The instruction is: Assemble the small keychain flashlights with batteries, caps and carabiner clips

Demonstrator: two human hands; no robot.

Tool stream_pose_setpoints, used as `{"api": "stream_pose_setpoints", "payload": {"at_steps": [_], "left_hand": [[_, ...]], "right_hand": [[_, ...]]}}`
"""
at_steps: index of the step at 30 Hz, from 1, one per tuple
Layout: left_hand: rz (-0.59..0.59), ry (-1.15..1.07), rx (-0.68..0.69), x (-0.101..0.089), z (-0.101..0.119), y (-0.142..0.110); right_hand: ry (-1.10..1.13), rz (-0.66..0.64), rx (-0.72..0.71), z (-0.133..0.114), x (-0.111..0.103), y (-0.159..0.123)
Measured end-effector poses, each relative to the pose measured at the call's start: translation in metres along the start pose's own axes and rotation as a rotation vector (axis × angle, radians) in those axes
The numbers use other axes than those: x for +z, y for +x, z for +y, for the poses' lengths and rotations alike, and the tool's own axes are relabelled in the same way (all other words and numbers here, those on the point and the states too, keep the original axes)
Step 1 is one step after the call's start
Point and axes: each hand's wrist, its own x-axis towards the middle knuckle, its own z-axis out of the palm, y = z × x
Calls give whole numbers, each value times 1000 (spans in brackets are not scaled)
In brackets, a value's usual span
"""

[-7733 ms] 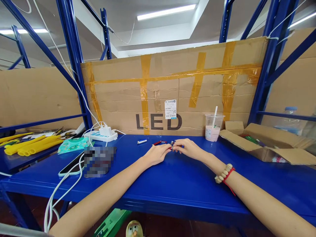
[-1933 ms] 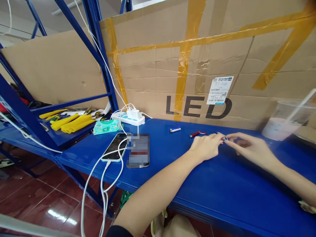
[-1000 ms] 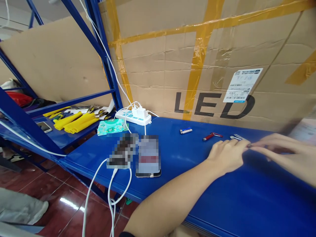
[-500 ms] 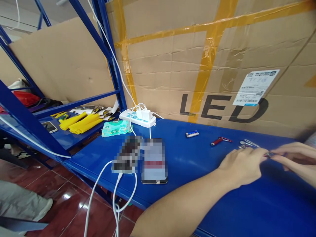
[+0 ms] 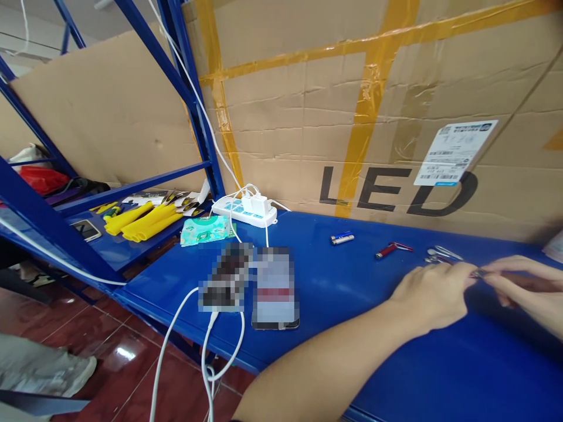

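Observation:
At the right end of the blue shelf, my left hand [image 5: 433, 296] is closed, back of the hand towards me, with its fingertips mostly hidden. My right hand [image 5: 523, 284] meets it from the right in a pinch. Between the two sets of fingertips shows a small shiny metal piece [image 5: 478, 274], too small and covered to name its kind. Just behind my left hand lie several slim silver metal implements [image 5: 442, 254]. Further left is a red-handled folding tool [image 5: 393, 250], partly unfolded. Beyond it a blue and a silver small cylinder [image 5: 342, 238] lie side by side.
Two phones, a blurred one [image 5: 226, 275] and a black-edged one [image 5: 275, 287], lie left of my forearm with white cables. Behind them are a tissue pack [image 5: 204, 230] and a power strip [image 5: 264, 218]. A large cardboard box [image 5: 299, 129] backs the shelf. Yellow sleeves [image 5: 147, 223] lie left.
The view has shifted very slightly. Both hands stay almost in place around the small metal piece, and the things on the shelf have not moved.

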Motion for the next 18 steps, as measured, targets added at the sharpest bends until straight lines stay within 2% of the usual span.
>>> {"api": "stream_pose_setpoints", "payload": {"at_steps": [4, 7, 14, 18], "left_hand": [[15, 15, -4, -1, 1, 0], [28, 10, -1, -3, 2, -1], [36, -34, -31, -7, 6, -2], [30, -4, -60, -6, 5, 0]], "right_hand": [[110, -9, 113, -28, -5, -1], [161, -16, 122, -35, -7, -2], [356, -31, 127, -24, -2, -3], [411, -133, 120, -16, -2, -1]]}}
